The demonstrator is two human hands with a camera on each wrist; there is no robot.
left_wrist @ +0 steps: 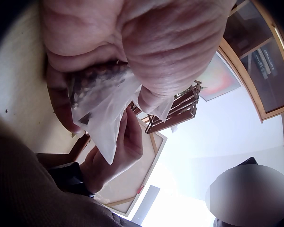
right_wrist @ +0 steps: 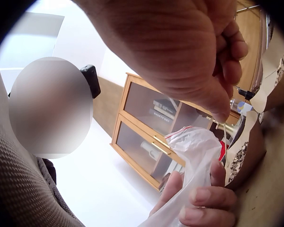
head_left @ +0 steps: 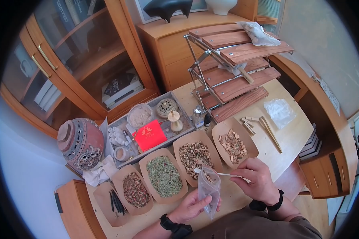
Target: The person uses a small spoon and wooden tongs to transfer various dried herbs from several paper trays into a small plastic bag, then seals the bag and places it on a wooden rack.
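Note:
My left hand (head_left: 191,206) grips a clear zip bag (head_left: 208,189) by its lower part, its mouth upward. Dark, crumbly bits show inside the bag (left_wrist: 102,87) in the left wrist view. Between thumb and fingers, my right hand (head_left: 257,181) pinches a slim white spoon (head_left: 224,174). The spoon's small bowl points left, at the bag's mouth, and overlaps the edge of a paper tray (head_left: 217,164) of brown and pale chopped pieces. In the right wrist view the bag's red-lined opening (right_wrist: 180,134) sits below my right fingers.
Alongside stand paper trays of wood chips (head_left: 232,146), green herb (head_left: 163,175), reddish bits (head_left: 136,190) and dark pods (head_left: 116,201). Behind is a grey tray (head_left: 183,99) with a red packet (head_left: 150,135). Tongs (head_left: 271,135), a plastic bag (head_left: 279,112) and a slatted rack (head_left: 235,75) are right.

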